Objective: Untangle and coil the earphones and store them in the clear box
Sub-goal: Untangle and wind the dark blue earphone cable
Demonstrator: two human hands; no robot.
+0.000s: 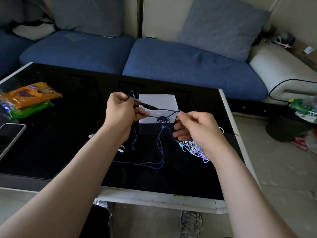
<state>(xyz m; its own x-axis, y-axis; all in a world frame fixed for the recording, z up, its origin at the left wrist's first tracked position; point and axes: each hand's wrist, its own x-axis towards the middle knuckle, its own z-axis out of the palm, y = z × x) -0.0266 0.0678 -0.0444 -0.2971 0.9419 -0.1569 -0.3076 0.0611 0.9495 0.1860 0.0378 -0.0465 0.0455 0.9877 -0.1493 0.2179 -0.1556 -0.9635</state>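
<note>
Home lounge: blue sofa (171,62), cushions (221,26).

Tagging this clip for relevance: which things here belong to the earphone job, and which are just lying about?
Job: blue earphones, pinched by left hand and right hand; pale earphone tangle; clear box.
Lying about: snack packets; phone.

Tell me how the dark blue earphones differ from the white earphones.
The dark blue earphones are held up between left hand and right hand; the white earphones lie on the table. The dark blue earphones are stretched out, the white earphones bunched. Both are tangled.
</note>
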